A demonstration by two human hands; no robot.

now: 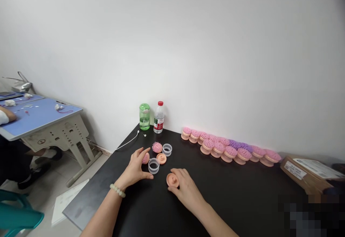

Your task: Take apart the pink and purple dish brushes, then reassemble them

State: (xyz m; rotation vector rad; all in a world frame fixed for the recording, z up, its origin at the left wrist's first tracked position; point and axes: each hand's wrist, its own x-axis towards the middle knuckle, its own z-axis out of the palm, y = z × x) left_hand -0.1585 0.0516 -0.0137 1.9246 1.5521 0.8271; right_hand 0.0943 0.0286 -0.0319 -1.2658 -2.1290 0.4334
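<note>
Your right hand [187, 188] grips a peach disc [172, 180]; your left hand [134, 168] is spread

The black table [215, 201] fills the space before you. Along the wall, pink and purple bristled pieces [230, 151] stand in a staggered line, ending beside a cardboard carton [293, 174]. Your left hand, fingers and thumb apart, reaches around a nearer clear ring [153, 166]; you can't tell whether its thumb touches. Your right hand pinches the disc between thumb and fingers, right of that ring. At the back corner stand a green container [144, 120] and a red-capped bottle [159, 121]. A farther clear ring [167, 150] sits beside a pink bristle head [157, 147]. A second peach disc [161, 158] lies between the rings.
</note>
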